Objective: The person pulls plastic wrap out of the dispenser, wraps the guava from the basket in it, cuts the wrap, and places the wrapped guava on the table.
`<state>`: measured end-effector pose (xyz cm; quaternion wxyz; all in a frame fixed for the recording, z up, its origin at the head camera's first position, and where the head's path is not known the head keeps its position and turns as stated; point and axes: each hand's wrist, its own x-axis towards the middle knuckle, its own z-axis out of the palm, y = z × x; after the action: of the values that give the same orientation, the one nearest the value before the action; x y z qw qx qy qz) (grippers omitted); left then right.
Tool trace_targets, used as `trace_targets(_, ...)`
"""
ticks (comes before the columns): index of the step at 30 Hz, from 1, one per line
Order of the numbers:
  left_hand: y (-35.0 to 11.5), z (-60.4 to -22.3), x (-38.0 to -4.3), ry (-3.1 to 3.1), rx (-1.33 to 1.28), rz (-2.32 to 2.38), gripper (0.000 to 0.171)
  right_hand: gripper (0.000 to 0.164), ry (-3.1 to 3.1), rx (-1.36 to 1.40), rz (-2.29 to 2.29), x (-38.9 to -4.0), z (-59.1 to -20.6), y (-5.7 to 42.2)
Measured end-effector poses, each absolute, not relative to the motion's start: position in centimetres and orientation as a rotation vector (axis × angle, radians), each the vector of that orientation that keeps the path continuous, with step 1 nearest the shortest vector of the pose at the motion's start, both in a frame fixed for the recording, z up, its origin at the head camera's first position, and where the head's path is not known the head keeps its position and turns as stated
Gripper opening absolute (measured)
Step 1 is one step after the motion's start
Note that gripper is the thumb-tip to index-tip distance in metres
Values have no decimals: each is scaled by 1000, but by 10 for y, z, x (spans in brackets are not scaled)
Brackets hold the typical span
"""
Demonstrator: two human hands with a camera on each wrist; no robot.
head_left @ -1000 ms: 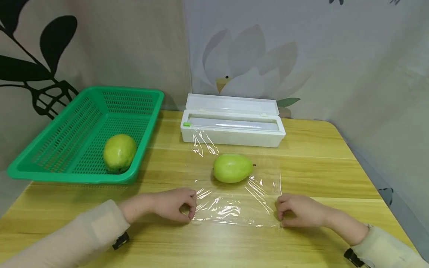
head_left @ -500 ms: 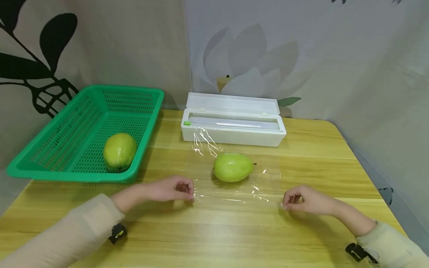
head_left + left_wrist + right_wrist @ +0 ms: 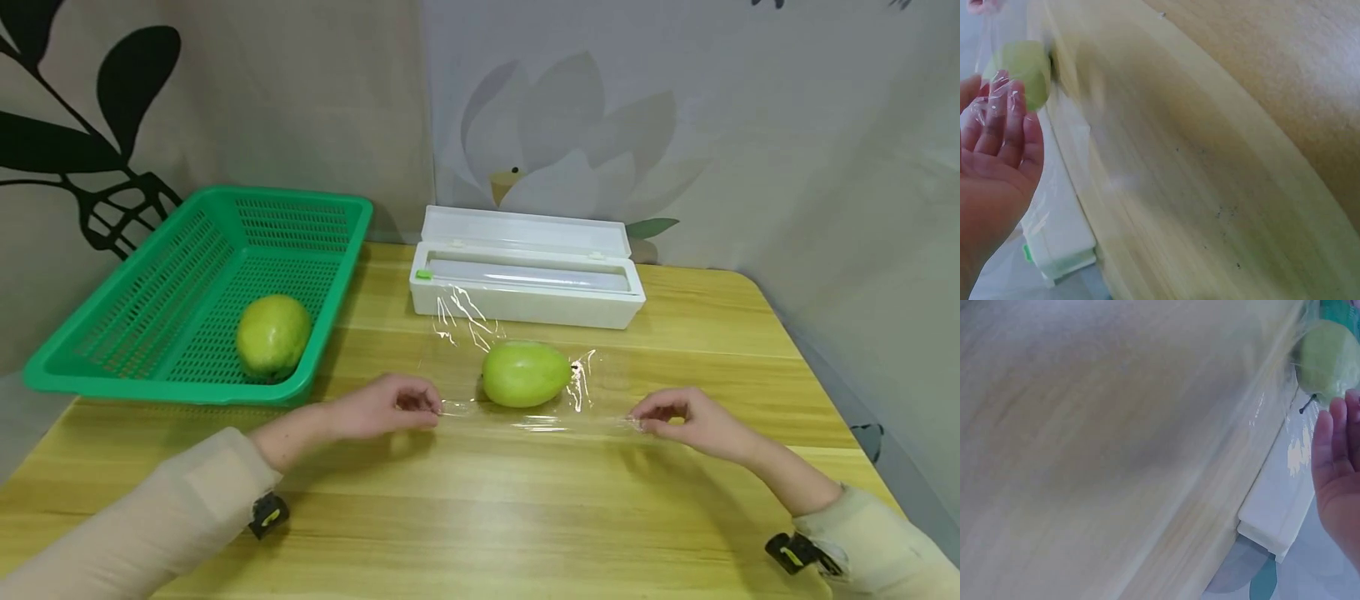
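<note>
A green pear (image 3: pixel 525 373) lies on its side on clear plastic wrap (image 3: pixel 540 423), which runs out of a white wrap dispenser box (image 3: pixel 525 308) behind it. My left hand (image 3: pixel 382 407) pinches the near left corner of the wrap between thumb and fingers. At the near right corner my right hand (image 3: pixel 693 423) pinches it too. Both hands hold the near edge raised off the table, in front of the pear. In the right wrist view the pear (image 3: pixel 1325 359) shows its dark stem, with the film's glints around it.
A green plastic basket (image 3: pixel 176 390) stands on the left with a second green pear (image 3: pixel 273 336) in it. The dispenser's lid (image 3: pixel 525 229) is up, near the patterned cloth (image 3: pixel 337 100) at the back. Wooden table (image 3: pixel 480 533) spreads in front.
Both hands have lifted the near edge of the wrap up and away from me, toward the pear. The pear, dispenser and basket have stayed put.
</note>
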<state>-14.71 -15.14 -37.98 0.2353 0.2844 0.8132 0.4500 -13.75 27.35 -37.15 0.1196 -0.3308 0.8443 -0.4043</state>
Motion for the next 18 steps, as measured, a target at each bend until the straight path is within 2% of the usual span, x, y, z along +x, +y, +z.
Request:
trace_targets(7,-151,-371,-148,2237,716,1310,19,10,2380,-914,-1219,-142,-364,277)
trace_targets(18,-152,-360,-148,2362,693,1349,12,12,2504,-829,-1233,-144,-349,280)
